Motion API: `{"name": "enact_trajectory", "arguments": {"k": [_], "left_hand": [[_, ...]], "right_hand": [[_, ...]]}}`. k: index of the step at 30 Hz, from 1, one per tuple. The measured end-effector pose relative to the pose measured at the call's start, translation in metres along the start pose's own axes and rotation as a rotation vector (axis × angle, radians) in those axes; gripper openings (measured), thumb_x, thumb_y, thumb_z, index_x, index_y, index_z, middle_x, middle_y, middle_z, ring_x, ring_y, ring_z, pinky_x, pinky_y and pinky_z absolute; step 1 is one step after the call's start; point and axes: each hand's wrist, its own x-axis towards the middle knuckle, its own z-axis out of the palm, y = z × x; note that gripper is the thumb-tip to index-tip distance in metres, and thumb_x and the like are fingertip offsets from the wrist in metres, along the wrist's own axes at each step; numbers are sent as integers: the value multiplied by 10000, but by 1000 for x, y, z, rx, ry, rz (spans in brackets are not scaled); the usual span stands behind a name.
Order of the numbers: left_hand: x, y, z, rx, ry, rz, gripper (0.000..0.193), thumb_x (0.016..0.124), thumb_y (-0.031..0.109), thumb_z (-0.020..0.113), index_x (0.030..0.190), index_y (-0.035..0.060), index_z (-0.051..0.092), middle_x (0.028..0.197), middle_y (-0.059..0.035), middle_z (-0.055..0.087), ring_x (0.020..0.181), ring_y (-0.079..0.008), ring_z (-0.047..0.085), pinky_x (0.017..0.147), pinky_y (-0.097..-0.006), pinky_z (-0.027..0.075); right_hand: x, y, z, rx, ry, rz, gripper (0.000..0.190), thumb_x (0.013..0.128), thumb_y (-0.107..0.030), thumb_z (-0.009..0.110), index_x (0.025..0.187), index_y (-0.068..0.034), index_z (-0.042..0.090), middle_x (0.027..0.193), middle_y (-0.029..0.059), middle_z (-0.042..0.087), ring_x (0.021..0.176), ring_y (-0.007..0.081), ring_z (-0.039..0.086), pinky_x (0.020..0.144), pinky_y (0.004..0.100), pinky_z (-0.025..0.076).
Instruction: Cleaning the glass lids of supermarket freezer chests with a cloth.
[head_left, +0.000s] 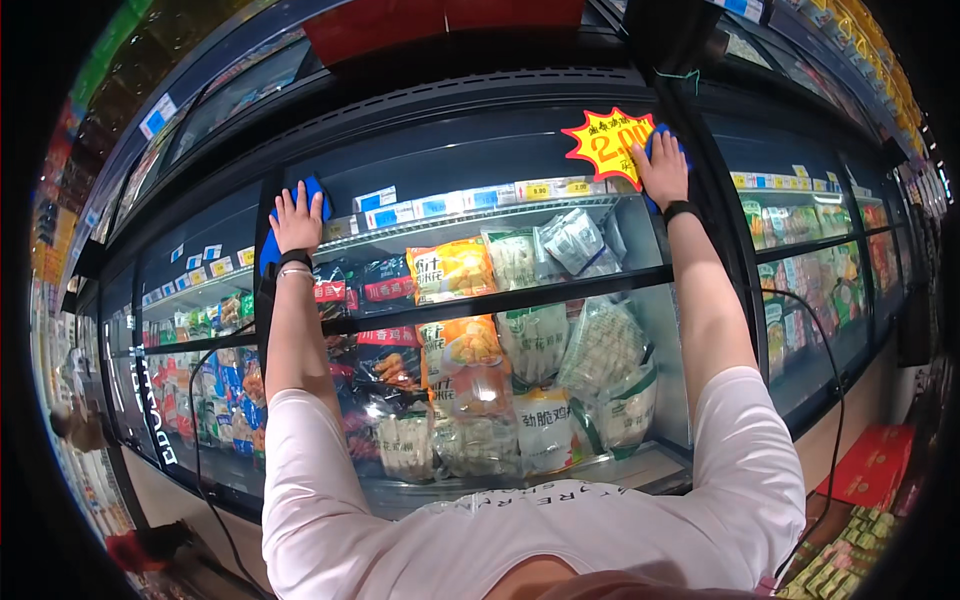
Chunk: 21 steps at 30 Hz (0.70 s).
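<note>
My left hand (298, 219) lies flat on a blue cloth (318, 192), at the left side of a freezer's glass panel. Against the right edge of the same glass, my right hand (664, 166) presses a second blue cloth (683, 154). Its fingers are beside a yellow and red starburst price sign (609, 142). Behind the glass lie bagged frozen foods, among them an orange bag (451, 271) and a white and green bag (532, 341). Both palms are hidden.
A black horizontal bar (487, 301) crosses the freezer front. Price tags (442, 204) line the shelf inside. Black cables (193, 420) hang on both sides. At the lower right are a red box (870, 463) and small green packs (847, 551).
</note>
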Motion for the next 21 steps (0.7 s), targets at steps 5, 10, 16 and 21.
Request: {"name": "enact_trajectory", "arguments": {"k": [5, 10, 16, 21], "left_hand": [[-7, 108, -24, -112, 108, 278, 615, 929, 544, 320, 1393, 142, 366, 1435, -171, 337, 1343, -334, 285, 1086, -505, 205], [-106, 185, -62, -336, 173, 731, 590, 901, 470, 457, 1348, 87, 421, 1382, -204, 391, 1320, -342, 316, 1087, -488, 213], [-143, 179, -82, -388, 75, 675, 572, 900, 411, 488, 1376, 109, 392, 1429, -186, 335, 1348, -327, 272, 1102, -468, 180], [-133, 186, -65, -348, 137, 534, 570, 911, 426, 457, 1370, 95, 396, 1419, -177, 356, 1344, -326, 282, 1097, -476, 187]], "right_hand": [[-35, -52, 0, -8, 28, 97, 834, 885, -615, 347, 1355, 74, 336, 1437, 255, 280, 1370, 345, 216, 1118, 431, 151], [-97, -37, -24, 1, 45, 121, 830, 868, -576, 448, 1344, 94, 333, 1426, 289, 269, 1363, 382, 208, 1113, 455, 144], [-102, -17, -13, 0, 172, 46, 553, 874, -289, 522, 1268, 87, 431, 1339, 282, 406, 1288, 397, 343, 1078, 487, 235], [-103, -97, -17, 166, 156, -21, 478, 760, -48, 548, 1212, 93, 477, 1294, 282, 455, 1255, 398, 390, 1063, 478, 277]]}}
